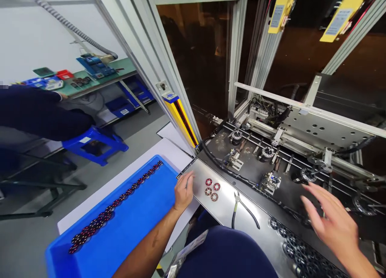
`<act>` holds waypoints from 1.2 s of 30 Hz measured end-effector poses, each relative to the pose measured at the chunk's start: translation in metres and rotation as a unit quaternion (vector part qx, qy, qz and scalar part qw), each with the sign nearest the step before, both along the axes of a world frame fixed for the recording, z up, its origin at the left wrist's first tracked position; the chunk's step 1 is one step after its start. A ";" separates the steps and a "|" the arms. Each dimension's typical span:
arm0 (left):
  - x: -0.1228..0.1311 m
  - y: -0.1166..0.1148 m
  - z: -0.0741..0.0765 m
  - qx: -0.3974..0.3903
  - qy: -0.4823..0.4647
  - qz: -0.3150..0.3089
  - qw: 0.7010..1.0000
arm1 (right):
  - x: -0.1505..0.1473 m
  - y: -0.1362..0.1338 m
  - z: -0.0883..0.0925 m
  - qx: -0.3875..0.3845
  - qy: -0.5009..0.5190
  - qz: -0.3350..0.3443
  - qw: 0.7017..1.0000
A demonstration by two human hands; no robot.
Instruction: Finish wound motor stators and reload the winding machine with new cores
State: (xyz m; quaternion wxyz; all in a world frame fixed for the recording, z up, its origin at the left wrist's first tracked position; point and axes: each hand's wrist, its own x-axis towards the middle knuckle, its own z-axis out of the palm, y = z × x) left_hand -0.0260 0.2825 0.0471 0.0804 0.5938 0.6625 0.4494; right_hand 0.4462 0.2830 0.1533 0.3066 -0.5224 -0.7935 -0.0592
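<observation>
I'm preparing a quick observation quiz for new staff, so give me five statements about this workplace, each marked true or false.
1. Four reddish round parts lie on the metal ledge. True.
2. The blue tray holds a line of round parts. True.
3. The pliers lie inside that tray. False: they lie on the metal ledge.
4. The stool on the left is red. False: it is blue.
5. Black wheel-like parts are grouped at the picture's lower right. True.

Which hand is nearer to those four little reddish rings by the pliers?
Left. The left hand is just beside the reddish rings, while the right hand is far across, beyond the pliers.
</observation>
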 end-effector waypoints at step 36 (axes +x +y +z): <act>0.089 0.244 0.034 -0.097 0.279 -0.349 0.889 | -0.198 0.324 -0.087 -0.458 0.134 -0.123 0.870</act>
